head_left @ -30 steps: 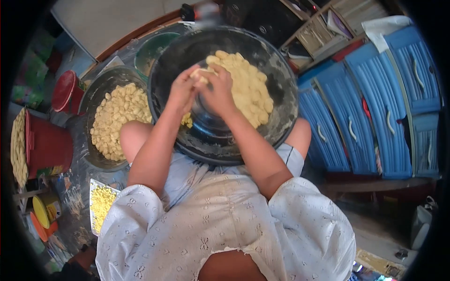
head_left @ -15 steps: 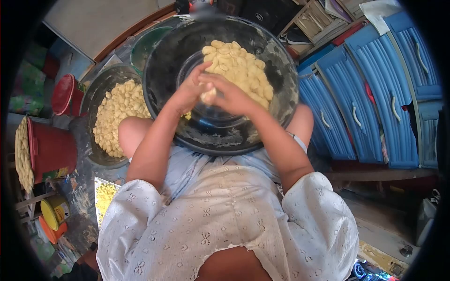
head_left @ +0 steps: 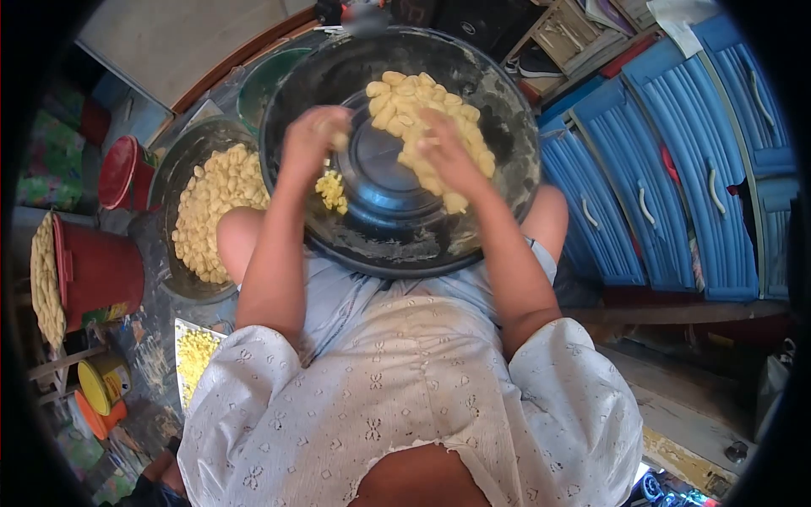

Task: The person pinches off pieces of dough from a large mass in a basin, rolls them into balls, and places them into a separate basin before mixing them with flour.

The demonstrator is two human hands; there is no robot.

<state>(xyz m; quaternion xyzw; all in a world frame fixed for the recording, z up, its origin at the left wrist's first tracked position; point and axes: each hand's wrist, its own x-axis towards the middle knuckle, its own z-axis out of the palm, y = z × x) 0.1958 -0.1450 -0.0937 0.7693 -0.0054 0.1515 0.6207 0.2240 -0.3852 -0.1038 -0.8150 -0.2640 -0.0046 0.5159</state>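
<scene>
A wide black basin (head_left: 507, 190) rests across the lap. On its right side lies a pile of pale yellow dough pieces (head_left: 401, 110), rounded and lightly floured. My right hand (head_left: 448, 156) is over this pile, its fingers smeared by motion. Over the left part of the basin, my left hand (head_left: 317, 139) is closed around a small dough piece (head_left: 340, 141) that shows at its fingertips. Just below that hand, a little heap of chopped yellow bits (head_left: 332, 193) sits on the basin floor.
To the left, a grey basin (head_left: 169, 270) holds many dough pieces, near a tray of yellow bits (head_left: 196, 359). Red buckets (head_left: 97, 266) and a yellow tub (head_left: 101, 384) stand farther left. Blue drawers (head_left: 659, 177) line the right side.
My hands have moved apart from the middle of the basin: the left toward the upper left, the right onto the dough pile. The heap of yellow bits is now uncovered.
</scene>
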